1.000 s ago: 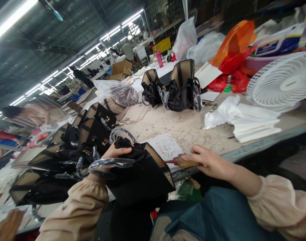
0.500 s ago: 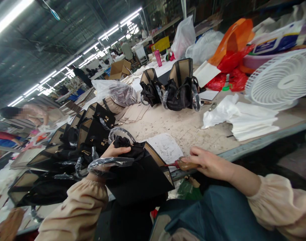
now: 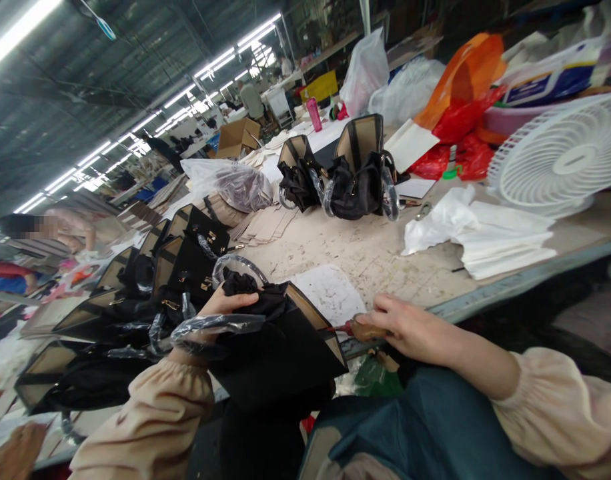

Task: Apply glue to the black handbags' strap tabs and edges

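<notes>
A black handbag (image 3: 275,360) with a beige lining lies tilted over the table's near edge. My left hand (image 3: 230,301) is closed on its gathered black fabric, between two plastic-wrapped handles (image 3: 218,325). My right hand (image 3: 410,327) grips a tool (image 3: 368,328) with a rounded brown handle and a thin red shaft. The shaft points left, and its tip is at the bag's open edge; whether it touches the lining is too small to tell. A white sheet (image 3: 330,293) lies on the table just beyond the bag.
Several similar black bags (image 3: 185,257) crowd the left, and two more bags (image 3: 355,180) stand ahead. A white fan (image 3: 560,157), crumpled white cloth (image 3: 490,233) and a red plastic bag (image 3: 465,143) are at the right. Another person's hand (image 3: 15,450) shows at bottom left.
My right hand and the tool have shifted slightly left. The other person's hand at bottom left has moved a little down and left. My left hand keeps its hold on the handbag.
</notes>
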`<state>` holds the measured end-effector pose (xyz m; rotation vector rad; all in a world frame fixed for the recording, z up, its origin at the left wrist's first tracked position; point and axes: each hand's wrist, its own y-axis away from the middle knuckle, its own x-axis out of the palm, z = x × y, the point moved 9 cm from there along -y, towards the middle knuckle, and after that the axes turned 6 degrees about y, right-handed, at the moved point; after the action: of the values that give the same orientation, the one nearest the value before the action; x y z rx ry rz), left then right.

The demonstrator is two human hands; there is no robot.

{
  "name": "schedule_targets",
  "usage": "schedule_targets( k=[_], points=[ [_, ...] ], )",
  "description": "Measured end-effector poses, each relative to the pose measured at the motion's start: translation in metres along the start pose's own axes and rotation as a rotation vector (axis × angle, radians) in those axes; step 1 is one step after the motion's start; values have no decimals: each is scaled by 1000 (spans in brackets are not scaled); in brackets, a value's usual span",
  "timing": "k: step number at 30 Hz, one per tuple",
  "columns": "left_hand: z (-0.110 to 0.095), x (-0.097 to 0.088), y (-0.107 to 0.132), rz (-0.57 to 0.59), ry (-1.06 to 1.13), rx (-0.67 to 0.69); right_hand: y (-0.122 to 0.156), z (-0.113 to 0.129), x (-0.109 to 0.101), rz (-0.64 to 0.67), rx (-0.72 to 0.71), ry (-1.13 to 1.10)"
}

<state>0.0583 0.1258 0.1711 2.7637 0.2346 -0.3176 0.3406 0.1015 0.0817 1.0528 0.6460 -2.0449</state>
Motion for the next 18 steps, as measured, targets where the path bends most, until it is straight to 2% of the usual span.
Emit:
schedule_targets(
  k=[4, 11, 16, 18],
  points=[
    [4, 0, 0, 23, 12, -24, 1, 2, 2, 2, -15, -21],
    [-1, -7, -4, 10, -31, 72, 2, -4, 3, 6, 27, 15],
    [3, 2, -3, 78, 44, 13, 3, -2, 3, 25, 34, -42],
    [4, 1, -1, 61, 43, 3, 3, -3, 4, 35, 48, -64]
  ],
)
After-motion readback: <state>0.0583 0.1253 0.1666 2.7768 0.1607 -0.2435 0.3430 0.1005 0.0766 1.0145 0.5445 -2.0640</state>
